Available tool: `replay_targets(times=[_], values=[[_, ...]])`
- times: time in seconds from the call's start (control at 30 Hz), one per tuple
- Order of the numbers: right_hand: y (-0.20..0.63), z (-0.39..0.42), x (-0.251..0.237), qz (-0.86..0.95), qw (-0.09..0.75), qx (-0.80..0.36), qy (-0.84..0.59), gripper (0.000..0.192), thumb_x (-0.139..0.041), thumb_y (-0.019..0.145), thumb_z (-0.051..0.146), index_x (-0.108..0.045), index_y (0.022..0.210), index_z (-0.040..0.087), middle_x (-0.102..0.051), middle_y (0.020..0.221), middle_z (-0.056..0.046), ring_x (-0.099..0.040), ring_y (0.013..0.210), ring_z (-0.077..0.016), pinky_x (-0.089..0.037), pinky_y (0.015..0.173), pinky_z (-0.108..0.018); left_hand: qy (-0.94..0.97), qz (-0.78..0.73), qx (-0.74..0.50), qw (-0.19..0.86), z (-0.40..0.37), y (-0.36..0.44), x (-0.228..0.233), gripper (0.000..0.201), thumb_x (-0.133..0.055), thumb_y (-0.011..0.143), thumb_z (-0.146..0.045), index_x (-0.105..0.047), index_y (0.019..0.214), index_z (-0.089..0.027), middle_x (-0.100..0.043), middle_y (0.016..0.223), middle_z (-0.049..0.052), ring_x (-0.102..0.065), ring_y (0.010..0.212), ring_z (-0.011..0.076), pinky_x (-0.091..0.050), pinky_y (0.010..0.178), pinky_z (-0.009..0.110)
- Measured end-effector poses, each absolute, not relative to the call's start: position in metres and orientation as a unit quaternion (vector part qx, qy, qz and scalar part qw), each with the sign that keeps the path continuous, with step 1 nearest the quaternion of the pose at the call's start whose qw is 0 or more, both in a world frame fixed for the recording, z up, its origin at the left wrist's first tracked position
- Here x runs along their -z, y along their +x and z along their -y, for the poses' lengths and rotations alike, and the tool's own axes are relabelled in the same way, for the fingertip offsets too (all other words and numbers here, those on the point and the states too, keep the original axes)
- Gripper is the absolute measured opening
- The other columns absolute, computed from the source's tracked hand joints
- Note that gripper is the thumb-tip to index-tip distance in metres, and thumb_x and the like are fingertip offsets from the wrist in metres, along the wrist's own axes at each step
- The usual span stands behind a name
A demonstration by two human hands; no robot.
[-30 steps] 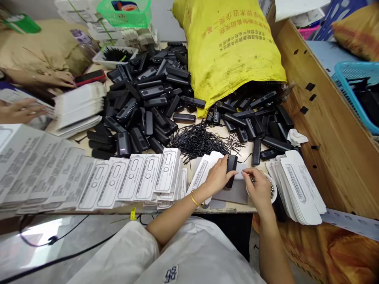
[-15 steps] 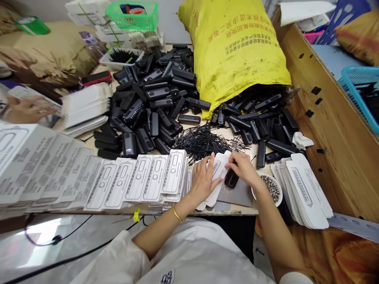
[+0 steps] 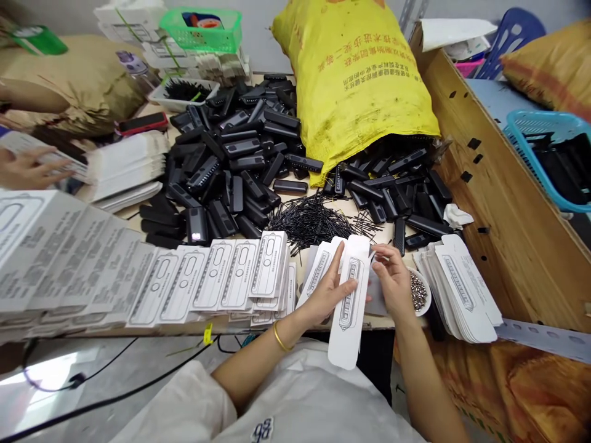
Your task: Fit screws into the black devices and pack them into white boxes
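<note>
Both hands on a flat white carton sleeve at the near table edge, packing step in hand.

Left hand (image 3: 325, 292) cups the white printed sleeve (image 3: 349, 301) from its left side, fingers closed loosely on its edge; right hand (image 3: 392, 277) pinches the sleeve's far right corner with thumb and fingertips. The sleeve lies lengthwise, its near end overhanging the table edge (image 3: 295, 329), on top of a short stack of similar sleeves (image 3: 318, 271). Looks like the sleeve is being picked or opened up for filling; next move likely needs it squared open and one black case taken from the black case pile (image 3: 231, 160), far left. Small bowl of metal bits (image 3: 419, 290) just right of right hand; black pin heap (image 3: 314, 218) beyond; yellow sack (image 3: 355, 80) far centre.
</note>
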State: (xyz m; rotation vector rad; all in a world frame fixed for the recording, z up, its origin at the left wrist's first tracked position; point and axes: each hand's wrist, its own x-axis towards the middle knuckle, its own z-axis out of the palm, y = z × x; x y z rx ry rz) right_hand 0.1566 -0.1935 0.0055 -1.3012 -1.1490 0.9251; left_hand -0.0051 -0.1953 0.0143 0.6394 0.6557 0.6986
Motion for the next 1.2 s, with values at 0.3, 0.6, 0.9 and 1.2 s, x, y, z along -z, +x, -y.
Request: replay_targets(times=[0.3,0.6,0.9,1.2], values=[[0.126,0.213,0.01,0.351,0.605,-0.435,-0.567,0.023,-0.059,0.086,0.044,-0.058,0.099,0.025,-0.062,0.093,-0.001,-0.06,0.087,-0.0169,-0.049,0.079,-0.031,0.379,-0.359,-0.343,0.781,0.2,0.001,-0.003,0.085,-0.065,0.083,-0.048,-0.013,0.146,-0.025,-0.064,0.104,0.006,-0.063,0.083,0.0154,-0.052,0.081,0.033],[0.131,0.194,0.004,0.241,0.582,-0.557,-0.541,0.03,-0.076,0.07,0.045,-0.059,0.075,0.021,-0.058,0.068,0.004,-0.051,0.057,-0.0103,-0.043,0.054,-0.023,0.566,-0.429,-0.283,0.644,0.201,-0.005,-0.004,0.093,-0.067,0.082,-0.04,-0.01,0.153,-0.023,-0.051,0.139,0.014,-0.058,0.114,0.0263,-0.041,0.104,0.046],[0.131,0.211,0.011,0.246,0.616,-0.48,-0.574,0.033,-0.074,0.07,0.049,-0.06,0.08,0.021,-0.067,0.086,-0.001,-0.061,0.078,-0.0146,-0.05,0.074,-0.029,0.556,-0.387,-0.289,0.676,0.19,-0.012,0.002,0.084,-0.045,0.094,-0.048,0.006,0.154,-0.022,-0.068,0.11,0.011,-0.067,0.09,0.0217,-0.052,0.086,0.041],[0.151,0.194,0.011,0.635,0.359,-0.301,-0.614,0.023,-0.045,0.089,0.021,-0.063,0.103,0.02,-0.067,0.106,-0.009,-0.06,0.104,-0.024,-0.048,0.092,-0.042,0.639,-0.418,-0.468,0.444,0.184,-0.017,-0.007,0.051,-0.071,0.073,-0.037,-0.051,0.117,-0.019,-0.061,0.117,0.014,-0.058,0.115,0.0285,-0.046,0.1,0.048]])
